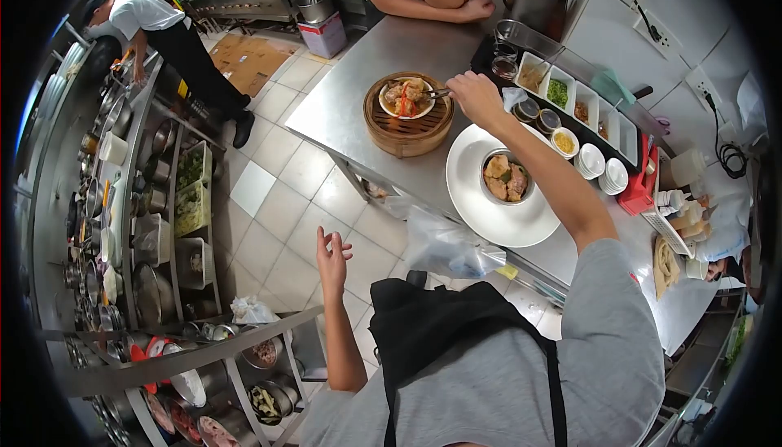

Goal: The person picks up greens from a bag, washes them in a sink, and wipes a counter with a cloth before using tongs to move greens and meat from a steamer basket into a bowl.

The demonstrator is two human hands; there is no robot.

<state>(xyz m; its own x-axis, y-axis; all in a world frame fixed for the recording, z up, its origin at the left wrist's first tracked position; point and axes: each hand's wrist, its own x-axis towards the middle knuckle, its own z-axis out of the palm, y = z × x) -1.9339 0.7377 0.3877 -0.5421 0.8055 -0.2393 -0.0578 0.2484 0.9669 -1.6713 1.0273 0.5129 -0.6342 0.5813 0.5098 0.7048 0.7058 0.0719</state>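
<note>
My right hand (476,97) grips small metal tongs (437,94), their tips at the edge of a small white bowl (383,103). Chunks of food with a red strip on top (406,98) fill that bowl, which sits inside a round bamboo steamer (410,144). Under my right forearm lies a wide white plate (466,212), bearing a metal bowl (487,191) of browned food pieces (507,178). My left hand (332,258) hangs in the air over the floor, fingers apart and holding nothing.
A co-worker's folded arms (432,3) rest on the far end of the steel table (342,89). Along the wall stand a garnish tray (580,105), sauce cups (590,160) and a red holder (641,177). Another person (159,36) bends over the shelves at left.
</note>
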